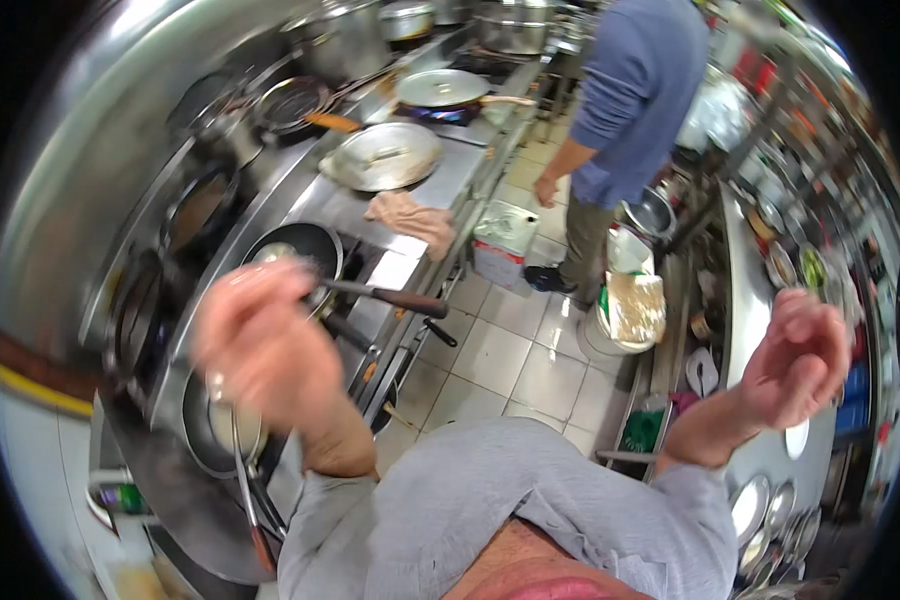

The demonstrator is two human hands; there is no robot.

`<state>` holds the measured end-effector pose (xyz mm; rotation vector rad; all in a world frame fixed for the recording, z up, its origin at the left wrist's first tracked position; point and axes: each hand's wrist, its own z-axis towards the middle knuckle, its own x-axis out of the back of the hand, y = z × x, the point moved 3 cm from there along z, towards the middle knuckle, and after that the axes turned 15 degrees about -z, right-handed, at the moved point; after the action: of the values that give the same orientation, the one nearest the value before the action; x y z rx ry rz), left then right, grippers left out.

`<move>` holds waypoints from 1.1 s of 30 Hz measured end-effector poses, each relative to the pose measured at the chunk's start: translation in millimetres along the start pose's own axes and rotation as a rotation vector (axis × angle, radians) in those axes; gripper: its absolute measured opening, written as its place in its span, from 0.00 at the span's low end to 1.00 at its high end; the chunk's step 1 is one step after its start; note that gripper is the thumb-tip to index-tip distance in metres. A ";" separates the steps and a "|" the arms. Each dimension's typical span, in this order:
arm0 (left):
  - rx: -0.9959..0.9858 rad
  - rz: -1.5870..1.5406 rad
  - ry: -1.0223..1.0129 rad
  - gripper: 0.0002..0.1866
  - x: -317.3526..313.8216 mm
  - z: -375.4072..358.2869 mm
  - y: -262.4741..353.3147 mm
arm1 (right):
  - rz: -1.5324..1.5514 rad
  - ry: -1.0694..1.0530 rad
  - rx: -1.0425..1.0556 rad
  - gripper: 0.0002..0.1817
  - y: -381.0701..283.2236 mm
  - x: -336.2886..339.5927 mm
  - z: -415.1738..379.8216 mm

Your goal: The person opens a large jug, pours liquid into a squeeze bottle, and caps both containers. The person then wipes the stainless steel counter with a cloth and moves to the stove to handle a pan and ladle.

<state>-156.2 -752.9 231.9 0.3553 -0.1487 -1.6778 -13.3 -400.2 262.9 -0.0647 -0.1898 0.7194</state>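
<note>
My left hand (270,345) is raised over the stove and smeared by motion, so its fingers and anything in them do not show clearly. Just beyond it lies a black frying pan (310,240) with pale contents, partly hidden by the hand. A utensil with a brown handle (410,299) rests across that pan. Below the hand sits a second frying pan (198,440) holding something pale, with a long wooden-handled utensil (247,500) leaning in it. On the other side, my right hand (798,362) is lifted near the counter, fingers loosely curled and apart, holding nothing visible.
A co-worker in a blue top (635,100) stands in the aisle. Beside them are a white box (505,240) and a bucket (610,335). On the stove lie a cloth (415,220) and a large lid (385,157). Dishes (750,505) stand on the right counter (745,300).
</note>
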 end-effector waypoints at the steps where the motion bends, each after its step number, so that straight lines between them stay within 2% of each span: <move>1: 0.118 -0.313 0.186 0.18 -1.0 -31.9 -29.6 | 0.038 0.030 -0.218 0.19 21.6 1.0 -25.6; 2: 0.425 -0.280 0.262 0.14 2.3 -67.3 -51.8 | 0.086 0.061 -0.419 0.16 38.0 -2.9 -49.7; 3: 0.717 -0.336 0.370 0.15 11.2 -104.8 -72.6 | 0.038 0.061 -0.628 0.15 54.5 -4.7 -73.7; 5: 1.100 -0.469 0.688 0.09 30.5 -186.2 -107.8 | 0.031 0.010 -0.948 0.13 86.8 -6.7 -123.5; 7: 1.372 -0.457 0.907 0.12 49.5 -252.9 -126.7 | 0.065 -0.017 -1.144 0.11 107.7 -13.0 -163.1; 10: 1.389 -0.421 0.963 0.15 50.5 -271.7 -144.1 | 0.104 -0.073 -1.231 0.10 112.9 -43.3 -177.0; 13: 1.288 -0.365 0.915 0.17 39.9 -261.2 -167.4 | 0.006 -0.257 -1.155 0.10 101.8 -77.9 -159.8; 15: 1.030 -0.131 0.638 0.17 38.3 -245.3 -164.8 | 0.068 -0.323 -1.133 0.08 93.7 -96.1 -153.5; 19: 0.722 0.669 0.092 0.21 68.4 -233.6 -143.2 | 0.120 -0.484 -1.186 0.10 91.9 -122.7 -182.4; 21: 0.621 0.949 0.024 0.24 84.4 -241.4 -140.6 | 0.132 -0.612 -1.145 0.12 96.5 -139.2 -202.1; 23: 0.831 0.758 0.386 0.27 101.4 -269.7 -157.9 | 0.202 -0.696 -1.124 0.15 92.7 -167.0 -207.5; 24: 1.041 0.355 0.706 0.30 101.4 -276.3 -164.3 | 0.185 -0.771 -1.064 0.18 91.4 -182.9 -206.9; 25: 1.059 0.065 0.826 0.30 115.8 -302.6 -183.5 | 0.168 -0.846 -1.005 0.21 89.7 -200.5 -207.2; 27: 1.308 -0.240 1.015 0.23 91.4 -268.5 -160.5 | 0.164 -0.859 -0.875 0.29 87.0 -243.1 -218.0; 28: 1.314 -0.252 0.983 0.23 91.2 -271.1 -168.9 | 0.173 -0.879 -0.828 0.31 86.9 -266.2 -225.6; 29: 1.350 -0.371 1.046 0.19 92.6 -284.8 -177.8 | 0.180 -0.897 -0.782 0.33 84.9 -286.3 -227.3; 30: 1.387 -0.487 1.109 0.15 94.7 -295.7 -183.2 | 0.271 -0.982 -0.859 0.34 79.6 -302.5 -221.3; 33: 1.398 -0.580 1.027 0.09 107.3 -305.5 -184.8 | 0.622 -1.129 -1.101 0.33 62.1 -342.5 -223.8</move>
<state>-244.6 -799.6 -127.3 2.4054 -0.4551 -1.4543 -262.0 -578.3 -15.8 -0.7992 -1.6969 1.1319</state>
